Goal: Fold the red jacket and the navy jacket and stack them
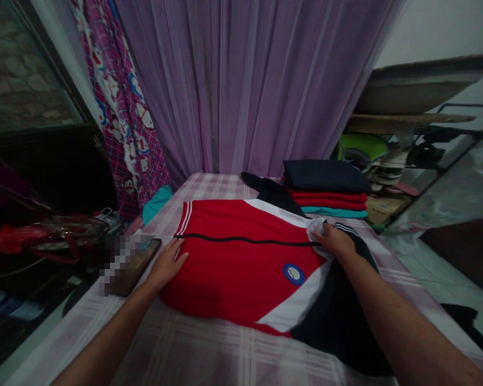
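Note:
A red, white and dark navy zip jacket (233, 268) lies front up on the plaid tablecloth (201, 354), its striped hem to the left and its collar to the right. The black zipper runs across it, and a round blue badge (293, 274) sits on the red part. My left hand (169, 264) rests at the hem by the zipper's end, fingers apart. At the collar, my right hand (333, 239) has its fingers closed on the jacket near the zipper's other end. One dark sleeve reaches toward the back.
Folded clothes (326, 185) in navy, red and teal are stacked at the back right. A phone (139, 268) lies near the left edge. Purple curtains (241, 86) hang behind the table. Beyond the right side stands a rack (410, 120) with assorted items.

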Demonstrator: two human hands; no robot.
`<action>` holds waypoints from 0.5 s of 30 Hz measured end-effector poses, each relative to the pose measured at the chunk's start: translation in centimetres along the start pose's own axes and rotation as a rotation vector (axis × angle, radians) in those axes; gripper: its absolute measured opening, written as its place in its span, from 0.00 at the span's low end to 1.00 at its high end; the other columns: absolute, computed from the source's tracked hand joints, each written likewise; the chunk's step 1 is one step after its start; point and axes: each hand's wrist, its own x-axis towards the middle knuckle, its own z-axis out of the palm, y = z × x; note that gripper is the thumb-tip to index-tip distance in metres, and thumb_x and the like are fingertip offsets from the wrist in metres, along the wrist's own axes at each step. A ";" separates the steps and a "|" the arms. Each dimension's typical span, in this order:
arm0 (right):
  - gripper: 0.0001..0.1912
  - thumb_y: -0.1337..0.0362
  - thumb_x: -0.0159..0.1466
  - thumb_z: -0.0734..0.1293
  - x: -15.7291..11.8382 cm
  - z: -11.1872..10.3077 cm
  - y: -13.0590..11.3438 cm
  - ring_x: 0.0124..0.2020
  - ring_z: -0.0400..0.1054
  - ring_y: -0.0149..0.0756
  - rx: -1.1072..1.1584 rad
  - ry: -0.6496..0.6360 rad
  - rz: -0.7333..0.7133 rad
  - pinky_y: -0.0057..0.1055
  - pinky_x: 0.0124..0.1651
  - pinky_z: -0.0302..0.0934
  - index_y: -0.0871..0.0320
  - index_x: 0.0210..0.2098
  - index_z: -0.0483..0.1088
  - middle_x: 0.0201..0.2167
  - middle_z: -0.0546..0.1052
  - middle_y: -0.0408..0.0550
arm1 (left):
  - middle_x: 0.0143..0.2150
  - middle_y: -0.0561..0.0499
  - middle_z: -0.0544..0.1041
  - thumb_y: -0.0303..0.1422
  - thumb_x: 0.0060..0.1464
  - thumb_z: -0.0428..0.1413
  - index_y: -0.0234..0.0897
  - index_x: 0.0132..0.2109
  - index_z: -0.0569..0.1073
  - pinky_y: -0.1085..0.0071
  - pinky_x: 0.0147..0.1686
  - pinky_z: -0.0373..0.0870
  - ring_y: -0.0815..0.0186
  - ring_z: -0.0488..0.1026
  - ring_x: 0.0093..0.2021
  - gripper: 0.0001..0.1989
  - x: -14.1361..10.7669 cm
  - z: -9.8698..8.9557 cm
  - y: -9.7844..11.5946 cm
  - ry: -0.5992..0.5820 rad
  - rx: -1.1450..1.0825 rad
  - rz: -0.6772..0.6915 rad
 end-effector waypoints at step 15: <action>0.35 0.47 0.67 0.53 0.4 1.4 3.1 0.51 0.71 0.58 -0.007 0.051 0.127 0.47 0.49 0.64 0.68 0.62 0.59 0.51 0.74 0.71 | 0.55 0.38 0.76 0.52 0.56 0.47 0.33 0.61 0.67 0.64 0.51 0.68 0.53 0.73 0.55 0.34 4.4 -3.4 2.8 -0.266 0.161 -0.321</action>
